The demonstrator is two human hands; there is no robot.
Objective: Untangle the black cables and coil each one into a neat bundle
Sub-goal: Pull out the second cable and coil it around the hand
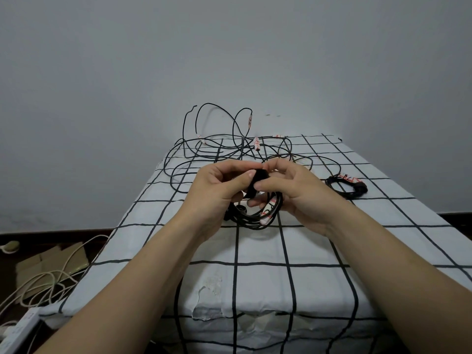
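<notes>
Coiled cable [255, 218] gripped by left hand [214, 191], right hand [293, 191].

The cloth [319, 246] is thin, wrinkled fabric. The cables [242, 145] have matt black plastic skin. The wall [229, 52] is smooth and matt. The cardboard [38, 264] looks rough.

Left hand [214, 192], right hand [296, 192] pinch strap [256, 181] over coiled cable [258, 219] — tangled cables [229, 149] behind.

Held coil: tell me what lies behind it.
Behind the held coil, tangled black cables sprawl over the checked sheet. The left hand and right hand hide their near edge.
</notes>
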